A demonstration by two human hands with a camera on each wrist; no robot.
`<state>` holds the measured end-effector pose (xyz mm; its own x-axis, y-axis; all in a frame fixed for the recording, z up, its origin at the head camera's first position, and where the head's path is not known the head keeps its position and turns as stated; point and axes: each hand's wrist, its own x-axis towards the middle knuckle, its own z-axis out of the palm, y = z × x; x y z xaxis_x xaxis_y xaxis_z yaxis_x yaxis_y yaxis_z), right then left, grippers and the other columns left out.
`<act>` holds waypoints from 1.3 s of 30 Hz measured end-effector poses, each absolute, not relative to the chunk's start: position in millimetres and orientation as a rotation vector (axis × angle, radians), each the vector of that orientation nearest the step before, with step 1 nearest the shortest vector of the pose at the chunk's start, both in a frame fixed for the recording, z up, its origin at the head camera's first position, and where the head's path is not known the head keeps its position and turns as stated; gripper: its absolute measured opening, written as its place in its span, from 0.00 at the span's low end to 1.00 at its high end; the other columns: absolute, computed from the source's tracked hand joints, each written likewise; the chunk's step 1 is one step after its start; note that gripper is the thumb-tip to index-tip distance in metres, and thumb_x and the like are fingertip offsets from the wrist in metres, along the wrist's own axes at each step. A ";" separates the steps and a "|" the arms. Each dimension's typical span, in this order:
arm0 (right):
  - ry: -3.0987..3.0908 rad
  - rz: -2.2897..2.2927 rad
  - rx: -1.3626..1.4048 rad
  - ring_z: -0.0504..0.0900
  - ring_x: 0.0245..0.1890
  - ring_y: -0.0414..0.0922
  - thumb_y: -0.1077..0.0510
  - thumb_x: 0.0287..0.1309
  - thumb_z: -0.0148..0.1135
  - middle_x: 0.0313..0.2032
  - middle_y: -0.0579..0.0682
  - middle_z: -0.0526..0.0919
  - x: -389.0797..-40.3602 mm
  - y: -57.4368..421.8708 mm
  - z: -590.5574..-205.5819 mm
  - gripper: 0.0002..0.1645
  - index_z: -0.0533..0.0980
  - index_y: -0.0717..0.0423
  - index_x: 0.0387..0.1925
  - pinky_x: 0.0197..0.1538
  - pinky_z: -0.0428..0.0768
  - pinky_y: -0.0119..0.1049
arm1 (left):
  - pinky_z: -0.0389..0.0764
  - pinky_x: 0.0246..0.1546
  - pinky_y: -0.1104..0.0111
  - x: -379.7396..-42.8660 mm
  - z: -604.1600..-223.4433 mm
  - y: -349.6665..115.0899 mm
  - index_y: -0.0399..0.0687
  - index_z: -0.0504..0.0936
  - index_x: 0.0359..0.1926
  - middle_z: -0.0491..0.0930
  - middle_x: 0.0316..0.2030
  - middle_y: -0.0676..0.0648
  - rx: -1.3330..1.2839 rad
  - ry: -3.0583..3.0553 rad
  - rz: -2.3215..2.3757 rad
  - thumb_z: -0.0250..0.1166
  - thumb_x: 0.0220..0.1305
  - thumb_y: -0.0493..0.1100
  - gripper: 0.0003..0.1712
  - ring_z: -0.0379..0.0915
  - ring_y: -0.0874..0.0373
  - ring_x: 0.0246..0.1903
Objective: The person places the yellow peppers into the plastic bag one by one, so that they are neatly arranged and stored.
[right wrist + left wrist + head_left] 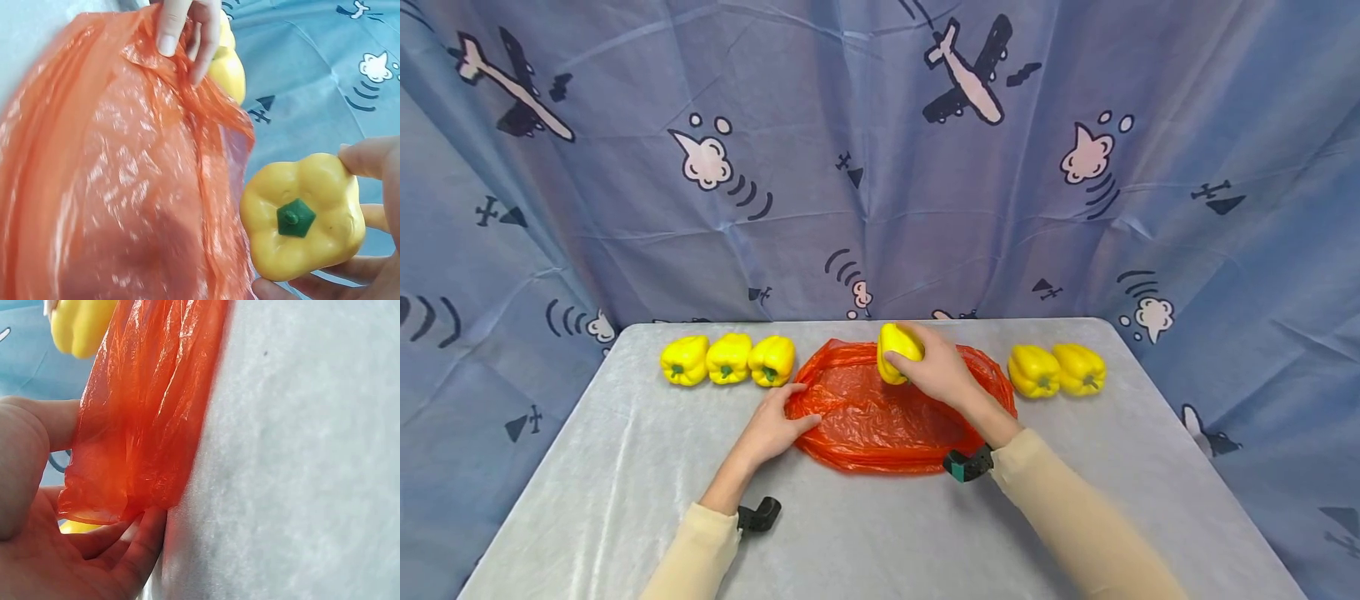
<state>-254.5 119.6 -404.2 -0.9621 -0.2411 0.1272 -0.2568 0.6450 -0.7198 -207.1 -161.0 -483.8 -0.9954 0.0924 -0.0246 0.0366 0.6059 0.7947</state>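
Note:
A yellow bell pepper [892, 353] with a green stem is gripped between the thumb and fingers of my right hand [937, 365]. It is held over the far part of a red plastic bag [865, 425], whose wide mouth lies spread on the table. My left hand [775, 423] holds the bag's left edge, thumb and fingers round the thin film. In the right wrist view the held pepper [306, 215] shows its stem end, beside the crinkled bag [144, 162]. The left wrist view has the translucent film [144, 419] hiding the thumb tip.
Three yellow bell peppers [728, 358] stand in a row at the back left of the grey-white covered table [625, 467]. Two more peppers [1036, 371] sit right of the bag. A blue curtain [820, 167] with printed planes hangs behind the table.

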 end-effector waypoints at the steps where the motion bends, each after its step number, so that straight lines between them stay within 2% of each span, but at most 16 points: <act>1: -2.828 1.242 0.440 0.78 0.49 0.51 0.44 0.64 0.67 0.59 0.55 0.78 -255.1 116.3 -405.7 0.39 0.68 0.54 0.72 0.49 0.81 0.45 | 0.59 0.70 0.43 -206.8 -483.8 -161.0 0.38 0.72 0.67 0.66 0.69 0.33 0.111 2.758 1.362 0.72 0.63 0.46 0.35 0.59 0.36 0.71; 10: -2.865 1.255 0.428 0.77 0.50 0.50 0.43 0.64 0.66 0.61 0.55 0.77 -260.9 88.2 -418.6 0.40 0.68 0.54 0.72 0.49 0.81 0.43 | 0.58 0.70 0.43 -205.0 -484.1 -160.7 0.38 0.72 0.67 0.66 0.70 0.34 0.103 2.749 1.371 0.72 0.63 0.45 0.35 0.58 0.37 0.71; 22: -2.917 1.220 0.448 0.77 0.54 0.52 0.42 0.65 0.64 0.62 0.56 0.77 -270.2 60.6 -427.0 0.39 0.68 0.53 0.72 0.54 0.79 0.47 | 0.61 0.69 0.43 -205.1 -482.7 -161.3 0.40 0.72 0.68 0.66 0.69 0.34 0.083 2.753 1.356 0.71 0.63 0.47 0.35 0.60 0.38 0.70; 28: -2.955 1.237 0.464 0.77 0.51 0.51 0.45 0.65 0.64 0.60 0.56 0.78 -272.2 51.4 -431.1 0.39 0.67 0.56 0.72 0.54 0.78 0.47 | 0.62 0.68 0.43 -206.2 -481.7 -161.4 0.40 0.72 0.68 0.67 0.68 0.34 0.092 2.759 1.353 0.71 0.63 0.46 0.35 0.61 0.38 0.69; 39: -3.094 1.197 0.417 0.77 0.49 0.51 0.41 0.66 0.63 0.58 0.56 0.79 -274.7 45.1 -440.2 0.42 0.65 0.53 0.74 0.53 0.79 0.47 | 0.62 0.68 0.43 -206.5 -482.3 -160.0 0.40 0.72 0.68 0.66 0.68 0.34 0.089 2.747 1.354 0.71 0.63 0.46 0.35 0.62 0.38 0.68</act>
